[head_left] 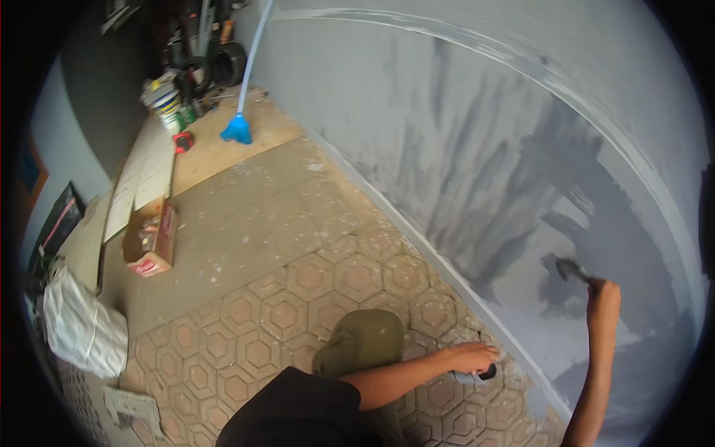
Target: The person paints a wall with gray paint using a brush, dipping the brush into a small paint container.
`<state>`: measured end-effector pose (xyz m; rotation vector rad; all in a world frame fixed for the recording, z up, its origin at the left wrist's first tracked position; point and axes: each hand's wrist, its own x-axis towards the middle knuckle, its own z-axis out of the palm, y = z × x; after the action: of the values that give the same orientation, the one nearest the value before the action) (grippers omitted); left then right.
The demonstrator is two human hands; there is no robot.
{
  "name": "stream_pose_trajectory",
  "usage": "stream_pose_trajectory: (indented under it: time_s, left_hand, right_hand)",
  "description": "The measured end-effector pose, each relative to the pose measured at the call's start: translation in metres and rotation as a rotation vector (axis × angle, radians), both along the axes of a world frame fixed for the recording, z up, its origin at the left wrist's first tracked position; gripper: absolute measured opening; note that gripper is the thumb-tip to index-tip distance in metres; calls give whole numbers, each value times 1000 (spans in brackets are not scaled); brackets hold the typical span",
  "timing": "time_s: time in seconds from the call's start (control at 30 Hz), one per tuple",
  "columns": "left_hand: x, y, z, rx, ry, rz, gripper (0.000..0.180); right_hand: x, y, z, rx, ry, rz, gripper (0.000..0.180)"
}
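Observation:
My right hand [605, 296] is closed round the handle of a paintbrush [572, 270]. The dark bristles are at the grey wall [484, 171], over a darker grey patch of wet-looking paint. Low by the foot of the wall, my left hand [472, 357] curls its fingers over the rim of a small container [488, 372] standing on the paving. Its mouth looks dark; the hand hides most of it. Streaky dark strokes fan across the lower wall, left of the brush.
Hexagon-patterned paving [283, 313] runs along the wall's pale base ledge [447, 268]. A blue broom [237, 130] leans farther off, near tyres [228, 63] and buckets [165, 103]. At left are a cardboard box [165, 238] and a silvery sack [86, 328]. My bent knee [365, 335] is close.

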<state>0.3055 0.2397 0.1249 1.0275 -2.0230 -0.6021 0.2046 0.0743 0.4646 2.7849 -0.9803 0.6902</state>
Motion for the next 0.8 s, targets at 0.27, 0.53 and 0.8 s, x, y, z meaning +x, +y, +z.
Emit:
stream_pose_trajectory:
  time_s: [0.27, 0.53, 0.8]
  left_hand:
    - [16, 30, 61, 70, -303, 124, 8]
    - [20, 31, 68, 76, -345, 128, 11]
    - [14, 38, 75, 81, -349, 140, 5]
  right_hand:
    - [1, 53, 129, -423, -243, -24, 29]
    - [2, 41, -16, -469, 189, -56, 65]
    - [2, 41, -159, -36, 543, -125, 27]
